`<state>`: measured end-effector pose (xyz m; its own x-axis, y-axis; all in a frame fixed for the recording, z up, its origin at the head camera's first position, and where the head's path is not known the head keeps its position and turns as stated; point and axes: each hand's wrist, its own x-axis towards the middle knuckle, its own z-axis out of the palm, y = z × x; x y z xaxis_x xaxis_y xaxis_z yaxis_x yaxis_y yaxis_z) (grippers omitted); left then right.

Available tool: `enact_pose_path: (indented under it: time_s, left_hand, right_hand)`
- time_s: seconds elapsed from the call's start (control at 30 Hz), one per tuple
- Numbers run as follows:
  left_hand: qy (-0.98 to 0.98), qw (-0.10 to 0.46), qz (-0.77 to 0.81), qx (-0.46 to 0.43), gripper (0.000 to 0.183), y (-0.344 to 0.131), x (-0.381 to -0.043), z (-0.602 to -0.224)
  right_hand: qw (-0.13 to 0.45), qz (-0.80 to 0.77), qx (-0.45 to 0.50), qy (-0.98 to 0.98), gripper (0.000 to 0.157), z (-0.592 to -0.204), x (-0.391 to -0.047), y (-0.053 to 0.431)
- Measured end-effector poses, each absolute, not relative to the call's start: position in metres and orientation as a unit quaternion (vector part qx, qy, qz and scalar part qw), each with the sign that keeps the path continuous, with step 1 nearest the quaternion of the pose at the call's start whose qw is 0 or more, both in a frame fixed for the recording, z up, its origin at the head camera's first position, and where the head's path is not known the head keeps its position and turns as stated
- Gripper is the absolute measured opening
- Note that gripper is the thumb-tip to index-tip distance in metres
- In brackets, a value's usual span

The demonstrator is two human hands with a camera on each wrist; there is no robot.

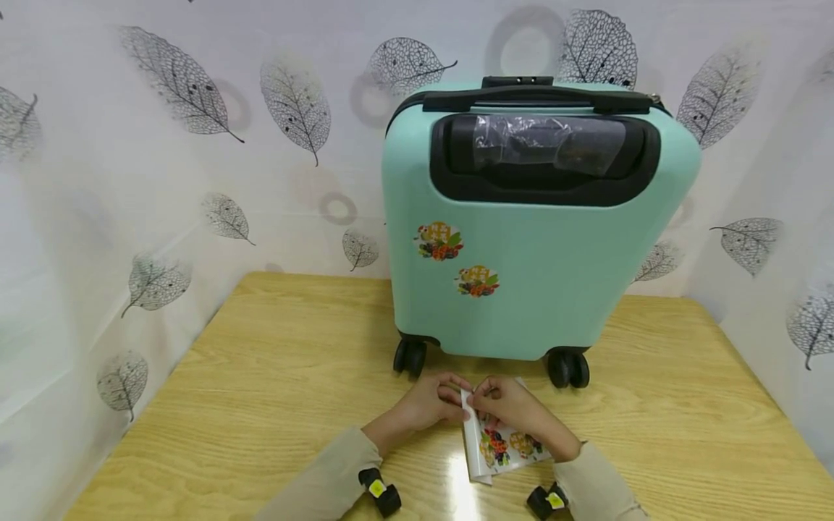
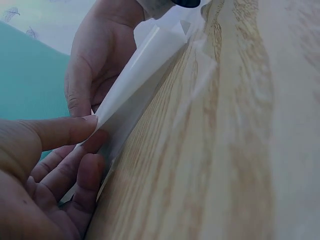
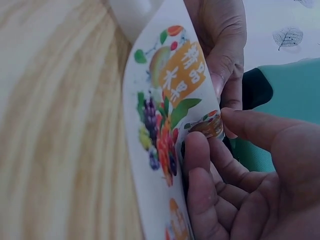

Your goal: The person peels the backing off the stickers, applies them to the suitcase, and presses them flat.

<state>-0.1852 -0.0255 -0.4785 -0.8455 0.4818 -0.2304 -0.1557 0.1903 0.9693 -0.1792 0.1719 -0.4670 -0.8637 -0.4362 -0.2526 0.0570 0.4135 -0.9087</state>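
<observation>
The left hand [image 1: 433, 401] pinched the sticker sheet [image 1: 476, 450], the right hand [image 1: 516, 405] a curled sticker [image 3: 212, 126] (peeling, it seemed). Lifting it free called for steadiness

Bright head view, glare on tabletop [image 1: 313, 362], 2 wrist views — dimmer

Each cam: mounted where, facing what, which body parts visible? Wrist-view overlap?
Head: worn on head, looks forward and down at mint suitcase and fruit sticker sheet; left hand's grip, right hand's grip, sleeves show.
Left wrist: worn there, faces the sheet's white side; both grips, left nearest.
Right wrist: worn there, faces the sheet's printed side; both grips, right nearest.
Wrist views share: sheet, grips, suitcase, wooden table.
</observation>
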Motion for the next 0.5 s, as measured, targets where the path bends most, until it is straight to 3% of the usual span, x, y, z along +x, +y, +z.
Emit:
enact_pose_path:
  time_s: [0.5]
  left_hand:
    - [0.727, 0.257, 0.628, 0.105, 0.035, -0.0244, -0.1875, -0.4812]
  right_hand:
    - [0.222, -0.532, -0.128, 0.807, 0.024, -0.4684, -0.1784, 0.1732]
